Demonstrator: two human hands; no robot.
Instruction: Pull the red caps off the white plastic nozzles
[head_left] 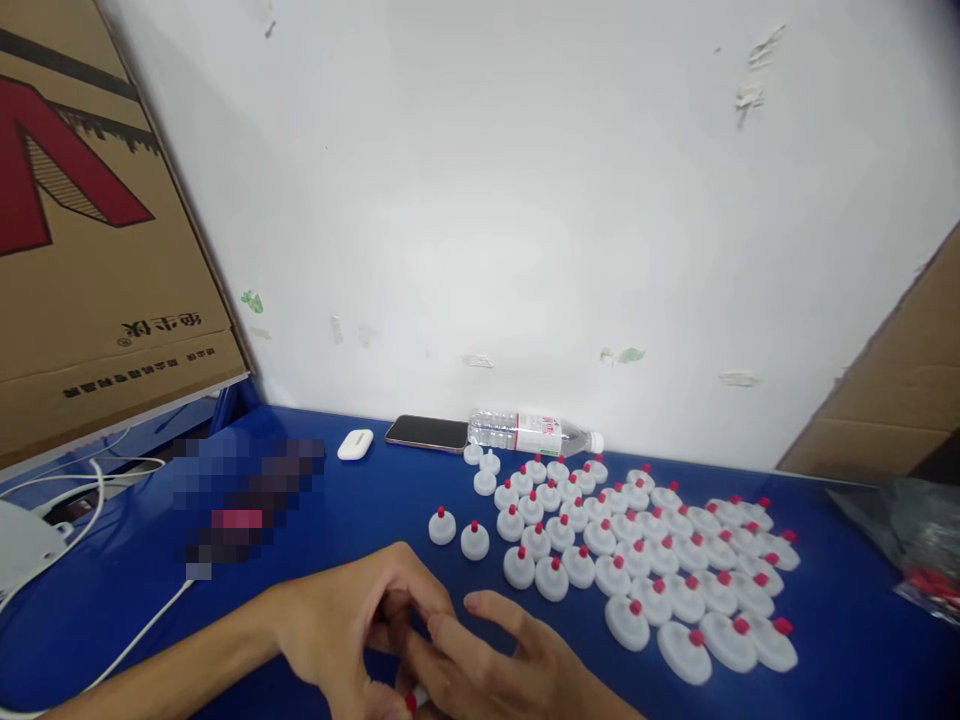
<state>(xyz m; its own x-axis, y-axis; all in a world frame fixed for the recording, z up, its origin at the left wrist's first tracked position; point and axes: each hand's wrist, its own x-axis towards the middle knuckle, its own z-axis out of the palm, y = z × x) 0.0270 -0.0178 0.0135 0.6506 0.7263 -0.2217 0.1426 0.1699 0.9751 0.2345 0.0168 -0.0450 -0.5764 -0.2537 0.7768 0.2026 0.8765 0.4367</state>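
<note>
My left hand (352, 620) arches at the bottom centre, its thumb and fingers curled inward. My right hand (510, 660) meets it from the right, its fingers bent and its index finger lifted apart. Between the left thumb and the right fingertips shows the red tip (410, 702) of a small white plastic cap; most of that piece is hidden by the hands. Just beyond the hands stand two white domed caps with red tips, one cap (474, 541) nearer and another cap (442, 526) to its left. To the right spreads a large group of red-tipped caps (581, 567).
Along the wall lie a plastic bottle (536, 433), a phone (427, 433) and a white earbud case (355, 444). Several white caps without red tips (484, 482) sit near the bottle. A clear bag with red pieces (930, 585) is at right; a white cable (142, 625) runs at left.
</note>
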